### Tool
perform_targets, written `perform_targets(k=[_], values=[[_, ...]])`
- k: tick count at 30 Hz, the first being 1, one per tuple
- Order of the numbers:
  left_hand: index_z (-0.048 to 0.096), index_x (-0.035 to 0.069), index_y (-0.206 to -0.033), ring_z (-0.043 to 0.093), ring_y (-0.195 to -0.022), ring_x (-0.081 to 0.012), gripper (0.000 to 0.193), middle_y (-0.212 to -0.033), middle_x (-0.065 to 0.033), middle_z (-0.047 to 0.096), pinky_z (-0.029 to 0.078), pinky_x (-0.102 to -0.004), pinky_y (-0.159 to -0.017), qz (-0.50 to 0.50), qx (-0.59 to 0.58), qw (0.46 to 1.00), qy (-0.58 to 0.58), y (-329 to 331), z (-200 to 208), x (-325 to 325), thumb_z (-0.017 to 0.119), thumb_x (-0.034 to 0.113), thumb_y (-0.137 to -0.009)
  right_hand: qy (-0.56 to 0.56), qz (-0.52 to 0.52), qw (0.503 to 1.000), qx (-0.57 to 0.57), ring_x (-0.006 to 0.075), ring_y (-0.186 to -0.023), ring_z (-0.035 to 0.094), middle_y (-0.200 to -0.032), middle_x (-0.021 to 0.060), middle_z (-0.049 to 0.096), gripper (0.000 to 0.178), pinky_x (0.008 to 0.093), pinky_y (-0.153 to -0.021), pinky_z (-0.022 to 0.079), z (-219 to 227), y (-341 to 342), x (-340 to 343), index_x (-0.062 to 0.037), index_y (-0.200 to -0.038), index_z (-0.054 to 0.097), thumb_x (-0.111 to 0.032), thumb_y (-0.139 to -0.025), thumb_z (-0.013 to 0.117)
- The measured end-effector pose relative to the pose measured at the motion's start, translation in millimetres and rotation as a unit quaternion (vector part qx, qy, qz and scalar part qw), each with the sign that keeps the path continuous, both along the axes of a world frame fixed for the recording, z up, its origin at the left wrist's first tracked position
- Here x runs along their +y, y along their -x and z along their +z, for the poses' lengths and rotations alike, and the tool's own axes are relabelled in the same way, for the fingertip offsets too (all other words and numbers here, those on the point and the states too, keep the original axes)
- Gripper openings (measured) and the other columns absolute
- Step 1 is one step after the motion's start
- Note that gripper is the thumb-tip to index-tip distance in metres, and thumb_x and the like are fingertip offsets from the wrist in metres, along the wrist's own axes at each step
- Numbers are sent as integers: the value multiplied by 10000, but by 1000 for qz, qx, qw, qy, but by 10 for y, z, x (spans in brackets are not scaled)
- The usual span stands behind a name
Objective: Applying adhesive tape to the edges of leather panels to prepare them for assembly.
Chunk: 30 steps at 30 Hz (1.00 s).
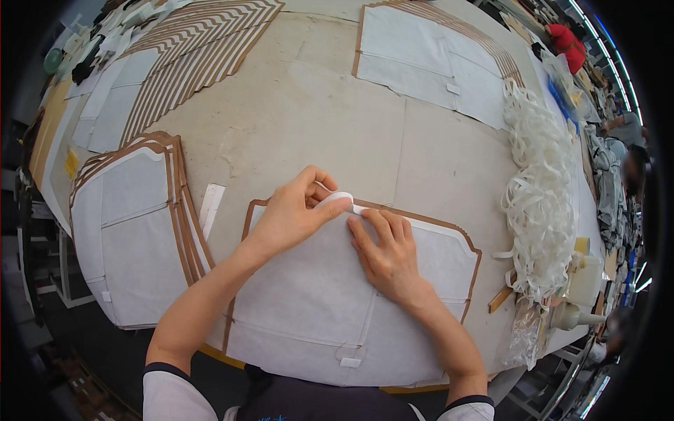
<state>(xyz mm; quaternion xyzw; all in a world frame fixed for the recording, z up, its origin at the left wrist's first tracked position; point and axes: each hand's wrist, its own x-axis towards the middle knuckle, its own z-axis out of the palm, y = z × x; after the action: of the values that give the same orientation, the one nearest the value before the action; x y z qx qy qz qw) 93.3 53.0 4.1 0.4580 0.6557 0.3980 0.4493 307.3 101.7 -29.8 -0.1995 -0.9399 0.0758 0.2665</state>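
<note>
A white cut garment panel (302,295) with brown edges lies flat in front of me. A narrow white tape (342,198) runs along its far edge and curls up near the middle. My left hand (291,214) is closed on the tape, pinching it between thumb and fingers just over that edge. Close beside it, my right hand (390,256) lies on the panel with fingers stretched out, its fingertips pressing the tape against the brown edge. White tape also lines the panel's far right edge. A small white label (349,363) sits near the panel's front edge.
On the left lies a stack of similar panels (137,231), with fanned brown-edged pieces (203,49) beyond. More panels (414,52) lie at the far right. A heap of loose white tape (537,196) and a squeeze bottle (572,317) stand at the right. People work farther right.
</note>
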Motion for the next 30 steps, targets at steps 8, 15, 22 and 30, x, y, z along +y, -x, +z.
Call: perform_targets(k=[8,15,22,30], values=[[683,-12,-1011,674,-842,-119,221,-869,-58,711,552,-266,-767,10,-71,988,134,88,80,42,726,195,-948,-10,-6,1000,8,381,-1124,610,-1196,230,600,349,496,-960,516,-64,-109,-93,73,-1077,673,-20,-740,676],[709,-4,-1007,666,-890,-164,232,-975,-76,725,528,-318,-799,-118,-42,992,-6,-84,166,15,725,212,-925,-25,-59,998,22,414,-1103,637,-1145,257,613,345,510,-934,549,-60,-147,-144,102,-1052,663,2,-722,675],[718,-9,-968,645,-956,-117,150,-1010,-51,729,504,-271,-862,32,66,997,36,109,46,-77,737,131,-919,-5,-64,998,16,413,-1114,638,-1133,261,612,333,506,-952,558,-52,-184,-128,130,-1050,649,36,-732,672],[719,-20,-923,651,-830,-113,131,-851,-39,713,507,-260,-769,75,92,993,13,121,-33,-116,739,108,-902,7,-65,998,-9,423,-1163,630,-1198,282,621,298,498,-961,557,-37,-240,-109,161,-1084,652,7,-829,666]])
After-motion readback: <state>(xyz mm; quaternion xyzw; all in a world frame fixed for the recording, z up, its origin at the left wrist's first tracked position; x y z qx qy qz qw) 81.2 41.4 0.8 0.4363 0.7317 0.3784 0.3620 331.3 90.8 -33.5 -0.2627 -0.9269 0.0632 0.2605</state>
